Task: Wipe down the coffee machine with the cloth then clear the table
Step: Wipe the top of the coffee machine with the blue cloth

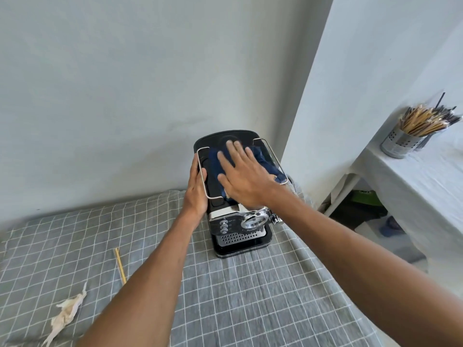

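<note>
A black and chrome coffee machine (239,234) stands at the far right of the table, close to the wall corner. A dark blue cloth (265,161) lies on its top inside the metal rail. My right hand (240,175) lies flat on the cloth with fingers spread, pressing it onto the machine's top. My left hand (196,190) grips the machine's left side, thumb over the rail. A crumpled piece of pale paper (66,314) and a thin wooden stick (120,266) lie on the checked grey tablecloth (250,296) at the near left.
White walls close off the back and the right of the machine. To the right stands a second table with a white cloth (413,181), bearing a perforated metal holder full of sticks (403,141). Dark items sit on the floor beneath it.
</note>
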### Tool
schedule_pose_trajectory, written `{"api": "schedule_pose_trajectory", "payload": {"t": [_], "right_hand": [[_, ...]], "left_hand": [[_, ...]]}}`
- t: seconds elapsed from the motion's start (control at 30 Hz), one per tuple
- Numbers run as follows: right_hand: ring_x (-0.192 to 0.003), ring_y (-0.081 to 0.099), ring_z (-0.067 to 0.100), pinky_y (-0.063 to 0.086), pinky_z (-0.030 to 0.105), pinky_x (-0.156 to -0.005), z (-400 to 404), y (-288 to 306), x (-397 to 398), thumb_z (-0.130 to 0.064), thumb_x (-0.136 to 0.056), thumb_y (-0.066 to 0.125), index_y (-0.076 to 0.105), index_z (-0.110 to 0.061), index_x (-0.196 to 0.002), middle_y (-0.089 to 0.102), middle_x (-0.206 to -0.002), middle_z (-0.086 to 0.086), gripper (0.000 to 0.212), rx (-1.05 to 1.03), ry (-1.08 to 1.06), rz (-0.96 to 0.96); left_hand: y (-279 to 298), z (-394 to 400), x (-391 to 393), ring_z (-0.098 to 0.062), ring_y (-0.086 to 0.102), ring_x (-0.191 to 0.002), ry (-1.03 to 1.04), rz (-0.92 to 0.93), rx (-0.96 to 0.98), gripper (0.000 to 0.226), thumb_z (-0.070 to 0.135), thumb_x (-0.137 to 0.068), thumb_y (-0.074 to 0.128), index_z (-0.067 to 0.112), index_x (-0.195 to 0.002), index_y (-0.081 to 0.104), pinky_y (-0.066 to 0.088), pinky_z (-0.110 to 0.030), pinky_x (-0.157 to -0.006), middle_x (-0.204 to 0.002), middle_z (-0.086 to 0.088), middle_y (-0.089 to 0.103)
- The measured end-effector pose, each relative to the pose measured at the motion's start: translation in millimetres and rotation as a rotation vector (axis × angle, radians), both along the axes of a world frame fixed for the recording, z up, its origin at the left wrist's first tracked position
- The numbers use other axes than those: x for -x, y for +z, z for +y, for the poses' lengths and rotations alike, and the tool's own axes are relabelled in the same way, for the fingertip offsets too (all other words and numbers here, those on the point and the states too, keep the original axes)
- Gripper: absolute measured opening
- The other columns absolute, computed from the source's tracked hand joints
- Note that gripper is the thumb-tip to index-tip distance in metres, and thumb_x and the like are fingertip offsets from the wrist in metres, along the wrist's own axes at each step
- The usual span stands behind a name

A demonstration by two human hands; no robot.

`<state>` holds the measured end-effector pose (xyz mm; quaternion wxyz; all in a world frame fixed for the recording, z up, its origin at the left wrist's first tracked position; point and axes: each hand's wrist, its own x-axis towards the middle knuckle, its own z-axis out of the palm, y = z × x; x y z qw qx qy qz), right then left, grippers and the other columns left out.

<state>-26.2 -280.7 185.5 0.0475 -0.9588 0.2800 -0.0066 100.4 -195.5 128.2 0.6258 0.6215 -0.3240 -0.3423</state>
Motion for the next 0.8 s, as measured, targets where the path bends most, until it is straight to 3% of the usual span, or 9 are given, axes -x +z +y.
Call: {"api": "schedule_pose_trajectory", "payload": {"t": [0.03,0.1,0.17,0.33,0.47,0.53,0.63,0.73,0.8], "right_hand": [[-0.159,0.001,0.038,0.007,0.054,-0.128,7.6,-3.1,13.0,-0.043,-0.107,0.019,0.017,-0.005,-0.162,0.005,-0.17,0.024,0.068,0.037,0.097,0.009],[-0.159,0.006,0.035,0.01,0.051,-0.129,6.2,-3.1,36.0,-0.043,-0.107,0.018,0.023,-0.005,-0.161,0.013,-0.17,0.02,0.067,0.043,0.254,0.052],[-0.16,0.003,0.032,0.007,0.048,-0.129,-11.3,2.9,41.4,-0.041,-0.109,0.021,0.019,-0.006,-0.163,0.008,-0.172,0.017,0.064,0.002,0.264,0.08],[-0.159,-0.001,0.037,0.003,0.048,-0.128,-33.3,10.3,-5.4,-0.038,-0.111,0.022,0.002,-0.003,-0.163,-0.004,-0.17,0.025,0.066,-0.09,-0.105,0.013],[-0.158,-0.003,0.04,0.003,0.051,-0.129,-0.9,3.2,3.0,-0.042,-0.109,0.02,0.005,-0.008,-0.164,-0.006,-0.17,0.024,0.067,-0.111,-0.132,-0.048],[-0.157,-0.002,0.043,0.005,0.055,-0.128,21.0,2.3,20.1,-0.052,-0.105,0.008,0.012,-0.011,-0.164,-0.002,-0.171,0.023,0.072,-0.115,-0.106,-0.067],[-0.156,-0.002,0.048,0.006,0.061,-0.126,24.3,0.6,25.4,-0.063,-0.09,-0.016,0.019,-0.011,-0.162,0.0,-0.17,0.024,0.095,-0.139,-0.116,0.008],[-0.154,-0.003,0.053,0.003,0.063,-0.125,2.4,3.8,-2.3,-0.054,-0.103,0.008,0.009,-0.009,-0.163,-0.003,-0.169,0.029,0.075,-0.143,-0.302,0.043],[-0.154,-0.002,0.052,0.0,0.06,-0.126,-6.0,8.1,-17.9,-0.06,-0.106,0.019,0.004,-0.007,-0.164,-0.001,-0.168,0.03,0.08,-0.2,-0.457,-0.025]], "left_hand": [[-1.0,-0.4,-0.5,-0.008,0.021,-0.149,0.012,-0.028,0.0,0.05,0.03,-0.112,0.023,0.026,-0.161,0.015,0.024,0.002,-0.104,-0.167,0.009,0.014],[-2.2,-2.1,-0.2,-0.009,0.023,-0.151,0.016,-0.049,0.012,0.05,0.029,-0.112,0.025,0.025,-0.161,0.018,0.023,-0.016,-0.119,-0.167,0.006,0.019],[-2.0,-3.6,0.8,-0.013,0.024,-0.152,0.011,-0.018,0.007,0.049,0.027,-0.112,0.025,0.025,-0.161,0.018,0.021,-0.03,-0.123,-0.167,0.003,0.02],[1.8,-1.7,1.9,-0.015,0.019,-0.153,-0.003,0.018,0.032,0.05,0.021,-0.112,0.021,0.02,-0.161,0.012,0.021,-0.012,-0.117,-0.167,0.008,0.013],[2.1,0.3,2.1,-0.013,0.019,-0.153,0.008,-0.01,0.039,0.049,0.021,-0.112,0.023,0.019,-0.161,0.015,0.021,-0.011,-0.116,-0.166,0.008,0.015],[2.0,-0.1,1.9,-0.01,0.02,-0.152,0.026,-0.022,0.044,0.049,0.017,-0.112,0.026,0.017,-0.16,0.019,0.021,-0.009,-0.115,-0.166,0.006,0.019],[-0.5,-1.7,2.3,-0.009,0.024,-0.151,0.042,-0.005,0.027,0.048,0.018,-0.112,0.03,0.02,-0.159,0.023,0.022,-0.017,-0.119,-0.165,0.006,0.024],[-1.4,-3.3,2.2,-0.012,0.025,-0.151,0.039,0.037,0.011,0.048,0.025,-0.112,0.027,0.027,-0.159,0.021,0.02,-0.029,-0.124,-0.166,0.01,0.021],[-3.6,-4.1,1.2,-0.012,0.026,-0.15,0.049,0.038,0.023,0.048,0.024,-0.112,0.027,0.026,-0.159,0.021,0.021,-0.029,-0.123,-0.165,0.009,0.021]]}}
